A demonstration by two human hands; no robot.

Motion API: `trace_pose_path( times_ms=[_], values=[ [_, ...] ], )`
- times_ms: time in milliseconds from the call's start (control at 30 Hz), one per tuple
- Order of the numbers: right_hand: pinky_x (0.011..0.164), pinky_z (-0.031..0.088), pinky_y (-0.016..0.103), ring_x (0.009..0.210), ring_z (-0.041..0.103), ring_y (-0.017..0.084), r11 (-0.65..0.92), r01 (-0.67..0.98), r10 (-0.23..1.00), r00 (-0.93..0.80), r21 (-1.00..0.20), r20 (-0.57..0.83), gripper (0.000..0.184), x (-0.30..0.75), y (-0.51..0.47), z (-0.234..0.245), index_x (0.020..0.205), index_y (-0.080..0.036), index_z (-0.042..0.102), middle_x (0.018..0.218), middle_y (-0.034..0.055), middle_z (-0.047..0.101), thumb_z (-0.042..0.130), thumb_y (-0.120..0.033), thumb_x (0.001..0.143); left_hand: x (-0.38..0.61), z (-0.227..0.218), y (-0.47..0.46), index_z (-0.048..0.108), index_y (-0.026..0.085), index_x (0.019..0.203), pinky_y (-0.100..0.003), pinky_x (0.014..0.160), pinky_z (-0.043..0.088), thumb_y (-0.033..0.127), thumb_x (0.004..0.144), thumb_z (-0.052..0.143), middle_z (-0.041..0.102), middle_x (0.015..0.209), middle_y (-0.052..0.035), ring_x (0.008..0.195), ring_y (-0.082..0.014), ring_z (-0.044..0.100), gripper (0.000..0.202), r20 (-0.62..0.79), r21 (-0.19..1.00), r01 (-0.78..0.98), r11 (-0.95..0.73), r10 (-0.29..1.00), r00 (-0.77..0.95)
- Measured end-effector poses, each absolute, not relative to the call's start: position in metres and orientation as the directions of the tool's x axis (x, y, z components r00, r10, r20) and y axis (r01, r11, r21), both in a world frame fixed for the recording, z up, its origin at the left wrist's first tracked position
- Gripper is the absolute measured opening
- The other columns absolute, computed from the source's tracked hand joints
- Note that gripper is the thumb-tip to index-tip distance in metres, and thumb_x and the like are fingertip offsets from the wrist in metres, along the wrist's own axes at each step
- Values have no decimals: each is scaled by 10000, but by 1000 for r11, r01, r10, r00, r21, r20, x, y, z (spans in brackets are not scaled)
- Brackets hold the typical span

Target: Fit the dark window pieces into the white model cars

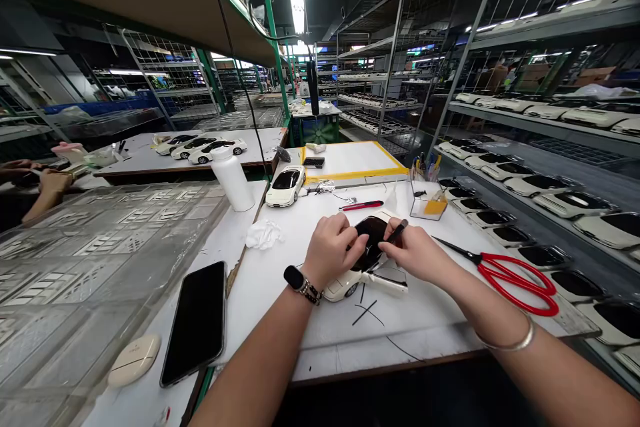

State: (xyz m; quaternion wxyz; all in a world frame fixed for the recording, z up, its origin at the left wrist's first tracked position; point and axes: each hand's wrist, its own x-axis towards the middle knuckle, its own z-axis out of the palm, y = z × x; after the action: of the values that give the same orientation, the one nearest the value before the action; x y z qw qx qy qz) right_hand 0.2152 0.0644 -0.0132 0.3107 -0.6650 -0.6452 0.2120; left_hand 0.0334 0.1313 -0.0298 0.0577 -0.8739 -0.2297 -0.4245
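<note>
My left hand [334, 248] grips a white model car [345, 287], its fingers pressed on the car's dark glass [373, 243]. The car lies tilted on the white worktable [280, 320], partly hidden by both hands. My right hand [413, 252] holds a slim black tool [397, 231] close to that glass. Whether its tip touches the car is hidden. Thin black strips [365, 312] lie on the table below the car. A second white model car [286, 187] stands farther up the table, beside a red marker [361, 205] and crumpled white tissue [263, 235].
Red-handled scissors [515, 283] lie to the right, with a phone [195, 323] and an earbud case [134, 360] to the left. A white bottle [231, 179] stands ahead. Shelves of car bodies [545, 180] line the right. A co-worker's hands [47, 190] show at far left.
</note>
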Motion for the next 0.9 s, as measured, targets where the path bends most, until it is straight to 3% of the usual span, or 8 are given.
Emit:
trace_pose_path(
  times_ms=[433, 700, 900],
  values=[
    [512, 362, 256, 516, 541, 159, 30, 743, 987, 83, -669, 136, 106, 214, 66, -18, 755, -222, 422, 567, -34, 562, 520, -256, 776, 34, -31, 132, 542, 165, 620, -309, 631, 358, 338, 946, 396, 476, 724, -39, 659, -159, 414, 397, 738, 99, 468, -878, 380, 557],
    [512, 267, 257, 530, 448, 161, 112, 822, 983, -9, -559, 183, 141, 201, 69, -14, 755, -218, 425, 556, -24, 495, 550, -154, 735, 35, -33, 133, 533, 165, 618, -309, 628, 352, 326, 948, 388, 475, 722, -38, 651, -157, 410, 394, 739, 90, 460, -883, 369, 564],
    [517, 311, 254, 517, 472, 147, 82, 789, 973, 69, -609, 220, 98, 208, 67, -6, 739, -216, 421, 559, -33, 502, 516, -211, 765, 34, -33, 133, 545, 165, 625, -314, 635, 357, 326, 946, 395, 475, 724, -37, 661, -160, 421, 388, 738, 100, 469, -878, 382, 557]
  ],
)
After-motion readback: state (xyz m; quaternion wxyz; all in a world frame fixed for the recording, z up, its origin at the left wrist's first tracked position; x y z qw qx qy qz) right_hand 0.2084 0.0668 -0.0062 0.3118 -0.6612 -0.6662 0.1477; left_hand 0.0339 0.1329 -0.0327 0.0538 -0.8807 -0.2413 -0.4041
